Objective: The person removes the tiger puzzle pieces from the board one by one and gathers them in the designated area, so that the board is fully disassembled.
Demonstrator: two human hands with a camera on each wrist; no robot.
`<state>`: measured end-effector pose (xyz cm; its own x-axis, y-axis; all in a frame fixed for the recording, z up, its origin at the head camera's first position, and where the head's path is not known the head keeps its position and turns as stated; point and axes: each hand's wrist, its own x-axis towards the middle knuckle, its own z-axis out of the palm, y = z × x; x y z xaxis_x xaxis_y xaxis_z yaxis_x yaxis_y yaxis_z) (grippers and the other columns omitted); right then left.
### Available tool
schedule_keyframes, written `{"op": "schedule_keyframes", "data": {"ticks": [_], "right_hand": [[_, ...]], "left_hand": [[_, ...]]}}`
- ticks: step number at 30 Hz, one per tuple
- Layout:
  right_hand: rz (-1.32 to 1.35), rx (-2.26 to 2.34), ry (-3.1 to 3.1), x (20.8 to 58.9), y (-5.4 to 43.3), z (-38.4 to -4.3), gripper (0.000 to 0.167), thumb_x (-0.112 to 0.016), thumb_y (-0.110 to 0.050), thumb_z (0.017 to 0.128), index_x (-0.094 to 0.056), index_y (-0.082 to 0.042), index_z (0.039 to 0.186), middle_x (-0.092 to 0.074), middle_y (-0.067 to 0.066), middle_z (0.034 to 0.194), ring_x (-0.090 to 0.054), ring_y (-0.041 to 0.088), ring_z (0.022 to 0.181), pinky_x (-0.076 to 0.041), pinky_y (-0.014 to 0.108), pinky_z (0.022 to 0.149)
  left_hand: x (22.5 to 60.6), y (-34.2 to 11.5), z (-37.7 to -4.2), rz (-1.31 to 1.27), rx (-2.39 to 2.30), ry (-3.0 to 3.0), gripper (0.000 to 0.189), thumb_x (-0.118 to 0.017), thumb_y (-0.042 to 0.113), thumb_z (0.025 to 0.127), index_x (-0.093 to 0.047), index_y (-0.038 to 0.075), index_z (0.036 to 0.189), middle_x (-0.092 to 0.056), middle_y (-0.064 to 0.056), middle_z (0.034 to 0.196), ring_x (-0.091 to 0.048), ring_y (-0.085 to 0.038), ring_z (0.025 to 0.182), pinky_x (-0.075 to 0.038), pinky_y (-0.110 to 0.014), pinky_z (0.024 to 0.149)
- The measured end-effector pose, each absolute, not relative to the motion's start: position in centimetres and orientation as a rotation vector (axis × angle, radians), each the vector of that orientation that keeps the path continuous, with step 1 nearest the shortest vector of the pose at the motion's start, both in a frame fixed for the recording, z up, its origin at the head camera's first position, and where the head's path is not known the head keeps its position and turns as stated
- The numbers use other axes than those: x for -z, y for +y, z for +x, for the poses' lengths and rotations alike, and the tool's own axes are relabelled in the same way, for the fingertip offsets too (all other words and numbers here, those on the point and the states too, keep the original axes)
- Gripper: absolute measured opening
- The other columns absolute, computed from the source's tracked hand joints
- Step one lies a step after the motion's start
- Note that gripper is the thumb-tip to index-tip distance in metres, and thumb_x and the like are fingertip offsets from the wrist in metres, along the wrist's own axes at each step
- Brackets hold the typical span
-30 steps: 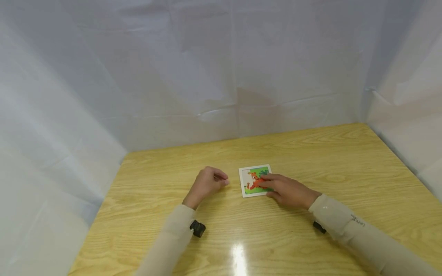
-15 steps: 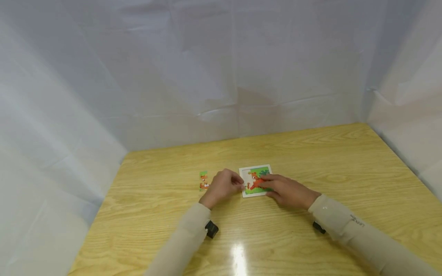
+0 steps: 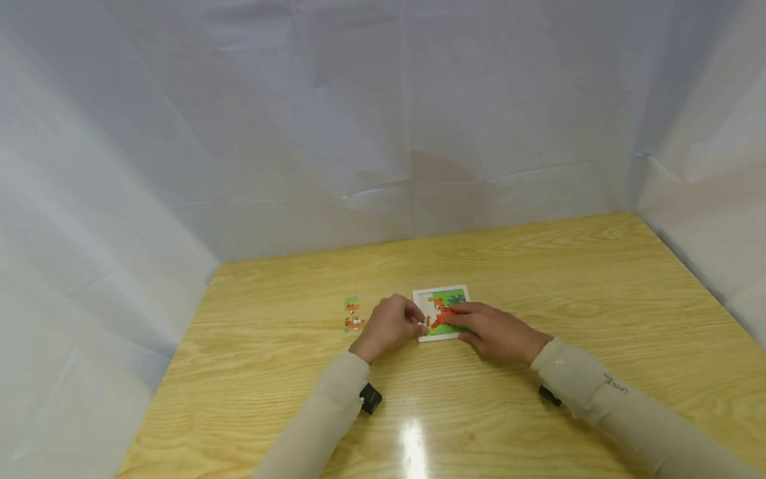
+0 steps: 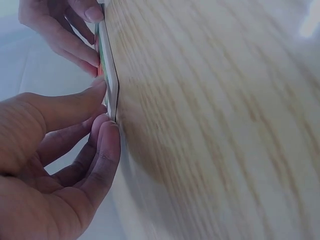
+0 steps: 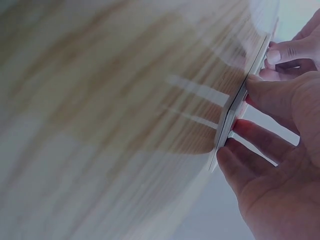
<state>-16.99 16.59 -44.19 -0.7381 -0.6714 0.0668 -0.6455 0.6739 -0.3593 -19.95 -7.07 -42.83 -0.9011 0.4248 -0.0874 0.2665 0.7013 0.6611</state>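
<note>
A square jigsaw puzzle (image 3: 444, 322) with a white frame and an orange tiger on green lies on the table. Bare white tray shows along its left side. My right hand (image 3: 492, 330) holds the puzzle by its near right corner, thumb at the near edge and two fingers across the picture. Thumb and fingers of my left hand (image 3: 391, 326) pinch at the near left corner, where the small puzzle piece is mostly hidden by the fingertips. In the left wrist view, the left thumb (image 4: 95, 92) reaches over the frame's edge with the other fingers curled beside it.
Two loose puzzle pieces, the upper green and orange piece (image 3: 352, 305) and the lower tiger-face piece (image 3: 354, 323), lie left of my left hand. The wooden table (image 3: 287, 399) is bounded by white sheeting (image 3: 335, 133) at the back and sides.
My left hand has moved right from beside the loose pieces to the puzzle's near left corner, uncovering those pieces. My right hand has stayed on the puzzle, which has barely shifted.
</note>
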Motion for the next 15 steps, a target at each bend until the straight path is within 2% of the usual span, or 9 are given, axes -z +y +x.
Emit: {"op": "schedule_keyframes", "data": {"ticks": [15], "right_hand": [[-1.148, 0.512, 2.83, 44.37, 16.15, -17.01, 0.034, -0.069, -0.01, 0.097, -0.067, 0.0, 0.129, -0.055, 0.024, 0.141, -0.053, 0.04, 0.129, -0.046, 0.054, 0.102]], "left_hand": [[43.27, -7.19, -20.12, 0.496, -1.037, 2.641, 0.011, -0.085, 0.008, 0.082, -0.075, 0.006, 0.088, -0.067, 0.002, 0.079, -0.06, -0.01, 0.072, -0.051, -0.026, 0.067]]}}
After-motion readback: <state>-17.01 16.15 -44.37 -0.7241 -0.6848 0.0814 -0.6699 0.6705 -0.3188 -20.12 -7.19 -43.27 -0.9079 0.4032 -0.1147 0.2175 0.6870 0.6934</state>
